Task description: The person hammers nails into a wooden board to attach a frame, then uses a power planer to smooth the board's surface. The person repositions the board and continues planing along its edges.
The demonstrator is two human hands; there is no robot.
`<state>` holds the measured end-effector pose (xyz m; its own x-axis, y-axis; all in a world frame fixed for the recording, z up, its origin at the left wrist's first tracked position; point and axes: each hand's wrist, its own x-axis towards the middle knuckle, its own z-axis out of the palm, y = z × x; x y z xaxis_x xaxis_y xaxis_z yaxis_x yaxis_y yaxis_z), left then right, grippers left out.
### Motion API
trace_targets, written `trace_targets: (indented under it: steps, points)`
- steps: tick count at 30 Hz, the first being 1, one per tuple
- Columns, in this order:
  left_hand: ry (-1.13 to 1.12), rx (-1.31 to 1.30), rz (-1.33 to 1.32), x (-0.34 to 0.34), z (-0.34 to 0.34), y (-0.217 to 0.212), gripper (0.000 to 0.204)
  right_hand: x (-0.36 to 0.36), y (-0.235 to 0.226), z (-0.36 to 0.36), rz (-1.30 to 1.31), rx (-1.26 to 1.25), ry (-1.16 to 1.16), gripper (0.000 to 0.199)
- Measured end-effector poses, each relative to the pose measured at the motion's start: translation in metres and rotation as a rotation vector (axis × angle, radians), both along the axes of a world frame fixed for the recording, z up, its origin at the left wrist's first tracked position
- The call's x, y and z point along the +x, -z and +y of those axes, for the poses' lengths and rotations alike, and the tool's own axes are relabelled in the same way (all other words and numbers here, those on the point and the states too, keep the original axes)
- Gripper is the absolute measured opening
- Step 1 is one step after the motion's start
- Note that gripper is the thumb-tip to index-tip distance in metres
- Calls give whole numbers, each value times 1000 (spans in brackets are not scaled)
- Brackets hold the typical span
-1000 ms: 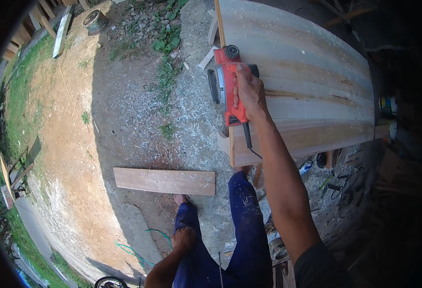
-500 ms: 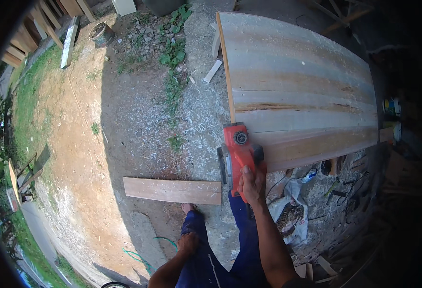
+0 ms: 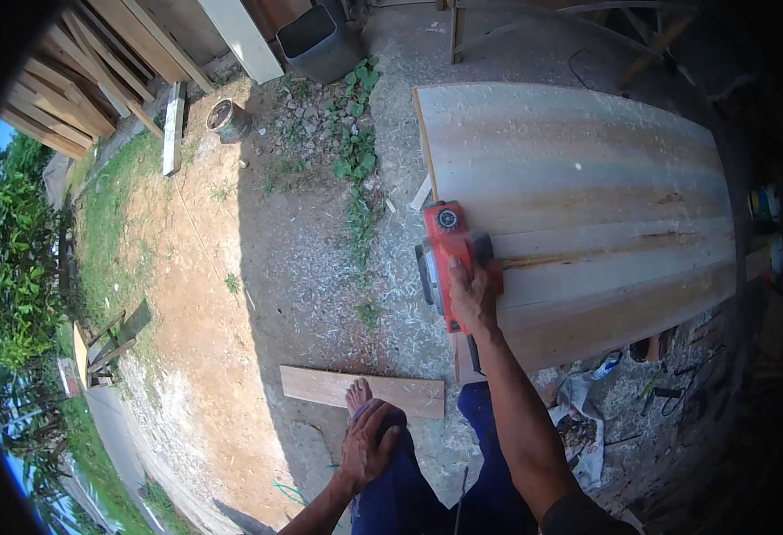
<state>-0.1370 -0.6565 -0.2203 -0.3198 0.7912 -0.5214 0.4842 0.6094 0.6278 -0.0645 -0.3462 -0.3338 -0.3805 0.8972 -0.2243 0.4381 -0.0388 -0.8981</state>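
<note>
My right hand [image 3: 473,299] is closed around the handle of a red electric planer [image 3: 447,234]. The planer rests along the left edge of a wide wooden panel [image 3: 578,192], with its cord trailing from the rear. Pale boards with brown grain streaks make up the panel, and shavings lie scattered over its top. My left hand [image 3: 369,446] holds nothing and lies over my left knee, its fingers stretched out. The planer's underside and cutting part are hidden from view.
A short plank [image 3: 400,392] lies on the ground by my left foot. Shavings cover the ground left of the panel. A bucket [image 3: 228,121], a grey bin [image 3: 318,49] and leaning boards [image 3: 70,98] stand farther off. Tools and a white sack [image 3: 587,410] lie below the panel's near side.
The planer, in my right hand, has moved farther along the panel's left edge, away from me. My left hand has shifted forward onto the knee. The whole view has tilted upward.
</note>
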Motion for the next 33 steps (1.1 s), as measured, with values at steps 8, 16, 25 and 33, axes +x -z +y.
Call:
trace_targets:
  steps: [8,16,25,33]
  points:
    - [444,-417,88,-42,0,105,59,-57,-2,65,37,68,44,54]
    - [446,-397,9,-132,29,158,27,-116,4,142,83,-67,110,49]
    - [435,-383,-17,-152,24,161,23,-189,-23,225,93,-270,174,51]
    - [421,-406,33,-127,20,157,25,-98,-33,96,70,-331,113,48]
